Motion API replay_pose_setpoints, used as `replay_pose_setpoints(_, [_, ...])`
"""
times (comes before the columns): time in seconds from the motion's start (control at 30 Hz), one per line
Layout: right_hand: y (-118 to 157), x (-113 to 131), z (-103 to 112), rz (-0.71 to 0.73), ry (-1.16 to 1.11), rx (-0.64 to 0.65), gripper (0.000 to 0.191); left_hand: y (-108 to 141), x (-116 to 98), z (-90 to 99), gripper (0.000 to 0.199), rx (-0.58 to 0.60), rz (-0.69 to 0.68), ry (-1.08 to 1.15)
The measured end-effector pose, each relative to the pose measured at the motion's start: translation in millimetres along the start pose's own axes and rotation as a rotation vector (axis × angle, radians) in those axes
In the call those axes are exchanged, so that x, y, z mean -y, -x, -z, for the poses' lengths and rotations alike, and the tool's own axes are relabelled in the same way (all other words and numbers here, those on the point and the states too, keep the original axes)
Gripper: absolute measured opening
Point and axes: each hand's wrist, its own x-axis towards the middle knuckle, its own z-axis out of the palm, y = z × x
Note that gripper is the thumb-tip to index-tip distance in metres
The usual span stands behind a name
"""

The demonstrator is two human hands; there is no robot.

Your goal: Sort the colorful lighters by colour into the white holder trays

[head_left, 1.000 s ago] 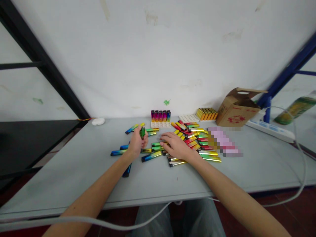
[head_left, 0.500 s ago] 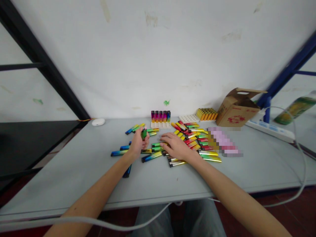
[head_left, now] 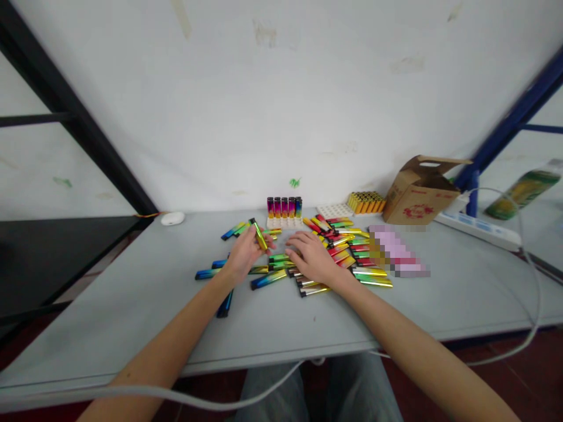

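My left hand [head_left: 244, 253] is closed around a shiny yellow-green lighter [head_left: 261, 237]. Its black end points up and to the left, above the lighters lying on the table. My right hand [head_left: 311, 255] rests palm down at the left side of a heap of red, yellow and green lighters [head_left: 343, 249], fingers stretched and slightly spread; what lies under the palm is hidden. Blue-yellow lighters [head_left: 268, 280] lie scattered around my left hand. Behind both hands, a row of purple-and-yellow lighters [head_left: 284, 207] stands upright in a white holed tray [head_left: 285, 223].
A second white holed tray [head_left: 334, 211] sits by the wall, beside a block of yellow batteries [head_left: 366, 203]. To the right are an open cardboard box [head_left: 417, 202], a power strip [head_left: 481, 231] and a blurred pink item [head_left: 396, 249]. A white case [head_left: 173, 218] lies at left.
In my left hand the lighter has turned from end-on to a slant, so its yellow-green side now shows. My right hand stays in nearly the same place.
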Motion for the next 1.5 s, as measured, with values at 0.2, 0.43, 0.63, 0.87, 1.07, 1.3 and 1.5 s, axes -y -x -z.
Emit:
replay_pose_setpoints(0.2, [-1,0,0,-0.024,0.026,-0.119,0.027,4,0,-1.7,0.010,0.076,0.034,-0.017])
replay_pose_setpoints(0.43, [-3,0,1,-0.003,-0.046,-0.318,0.025,5,3,1.6,0.019,0.173,0.030,-0.083])
replay_pose_setpoints(0.63, [-3,1,1,0.034,-0.165,-0.381,0.033,6,6,4.2,0.031,0.311,0.095,-0.131])
replay_pose_setpoints(0.87, [-4,5,6,0.042,-0.329,-0.360,0.039,4,15,6.7,0.043,0.405,0.029,-0.264])
replay_pose_setpoints(1.07, [-7,9,5,0.024,-0.453,-0.315,0.034,6,15,3.7,0.047,0.457,0.050,-0.340])
replay_pose_setpoints(1.3, [-8,11,4,-0.094,-0.546,-0.353,0.026,9,13,-0.4,0.041,0.506,0.045,-0.434])
replay_pose_setpoints(1.5, [-12,14,0,-0.234,-0.754,-0.388,0.023,13,12,-7.2,0.033,0.423,-0.031,-0.470])
